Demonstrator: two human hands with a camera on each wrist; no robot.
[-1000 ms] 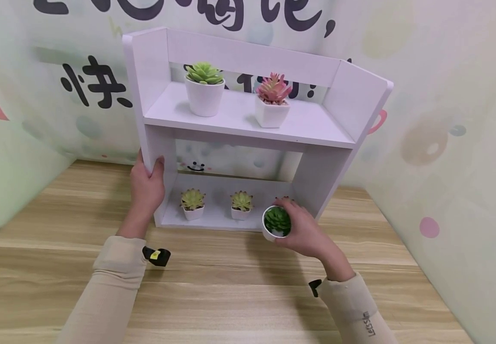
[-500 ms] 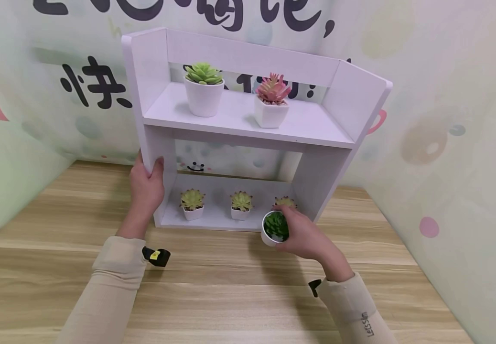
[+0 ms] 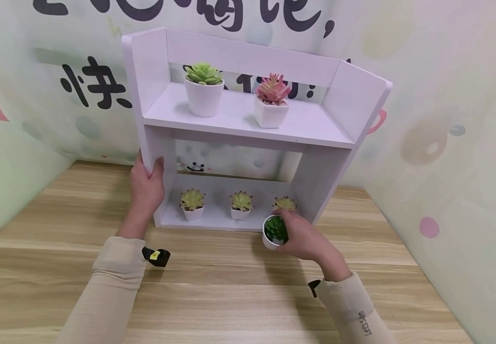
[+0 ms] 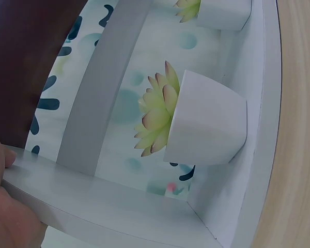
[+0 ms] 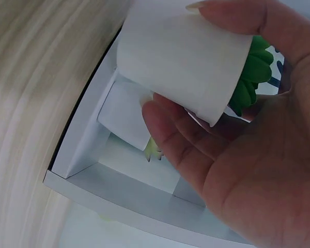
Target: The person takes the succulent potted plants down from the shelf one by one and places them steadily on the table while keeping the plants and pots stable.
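Observation:
My left hand (image 3: 146, 192) grips the left side panel of a white two-tier shelf (image 3: 248, 130), thumb on its inner face. In front of the shelf's lower right end, my right hand (image 3: 307, 237) holds a potted succulent (image 3: 275, 230) with dark green leaves. The right wrist view shows thumb and fingers around its round white pot (image 5: 170, 57), whose base is off the table. Close behind it sits a small yellow-green succulent (image 3: 285, 204) on the lower board, its pot hidden by the hand in the head view.
Two more small yellow-green succulents, a left one (image 3: 192, 203) and a middle one (image 3: 241, 204), stand on the lower board. Above are a light green succulent (image 3: 204, 91) and a pink one (image 3: 272, 101). The shelf stands on a wooden table (image 3: 213, 286) against a printed wall (image 3: 437, 95).
My right hand has drawn the dark green succulent slightly down and toward me. More of the yellow-green plant behind it now shows. My left hand and the shelf have stayed put.

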